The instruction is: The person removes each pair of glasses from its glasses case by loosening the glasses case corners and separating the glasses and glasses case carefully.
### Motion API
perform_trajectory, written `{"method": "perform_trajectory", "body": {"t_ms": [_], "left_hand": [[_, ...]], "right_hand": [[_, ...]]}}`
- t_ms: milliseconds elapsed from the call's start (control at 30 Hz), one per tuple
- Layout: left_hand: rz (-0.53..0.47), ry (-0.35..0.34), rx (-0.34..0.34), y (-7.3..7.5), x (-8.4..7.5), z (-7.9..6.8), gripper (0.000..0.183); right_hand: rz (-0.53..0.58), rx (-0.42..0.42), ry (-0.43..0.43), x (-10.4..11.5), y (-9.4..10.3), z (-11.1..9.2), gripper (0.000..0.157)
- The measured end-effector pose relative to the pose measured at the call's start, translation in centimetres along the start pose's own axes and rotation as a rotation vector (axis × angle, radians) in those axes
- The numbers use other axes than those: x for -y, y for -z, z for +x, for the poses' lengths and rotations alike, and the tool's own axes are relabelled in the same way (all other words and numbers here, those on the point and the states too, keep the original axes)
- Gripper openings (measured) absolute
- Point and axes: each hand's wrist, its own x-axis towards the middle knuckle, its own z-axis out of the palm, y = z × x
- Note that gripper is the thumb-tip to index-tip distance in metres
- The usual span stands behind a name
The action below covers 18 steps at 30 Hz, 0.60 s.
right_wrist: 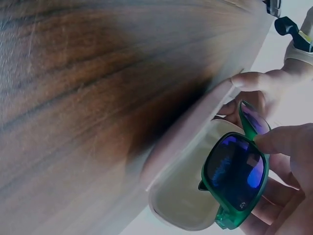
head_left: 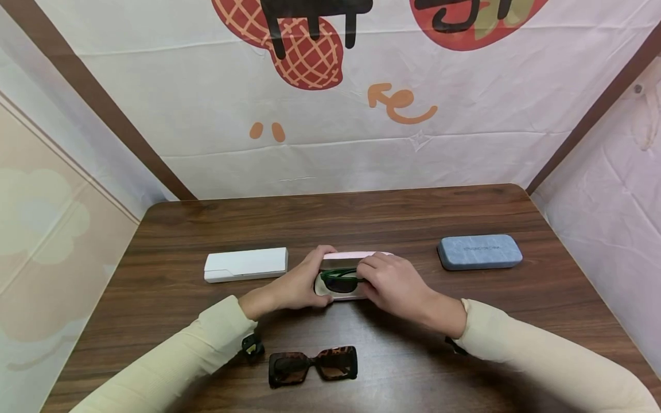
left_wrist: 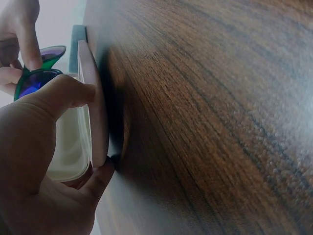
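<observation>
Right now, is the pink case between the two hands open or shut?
Open: the pink case shows its pale interior in both wrist views; the left hand grips one end.

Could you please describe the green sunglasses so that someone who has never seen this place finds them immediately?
On the brown wooden table, find the open pink case between the white case and the blue case. At its opening, the right hand holds the green sunglasses. Their green frame sets them apart from the tortoiseshell sunglasses, which lie loose on the wood.
</observation>
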Motion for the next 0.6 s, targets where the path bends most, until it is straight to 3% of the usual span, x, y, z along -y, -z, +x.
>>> {"method": "perform_trajectory", "body": {"t_ms": [200, 600], "left_hand": [[0.0, 0.002, -0.007, -0.1, -0.1, 0.0, 0.087], [0.013, 0.034, 0.004, -0.1, -0.1, 0.0, 0.086]], "right_hand": [[0.043, 0.022, -0.034, 0.1, 0.8, -0.2, 0.021], [0.194, 0.198, -0.185, 0.4, 2.8, -0.8, 0.012]]}}
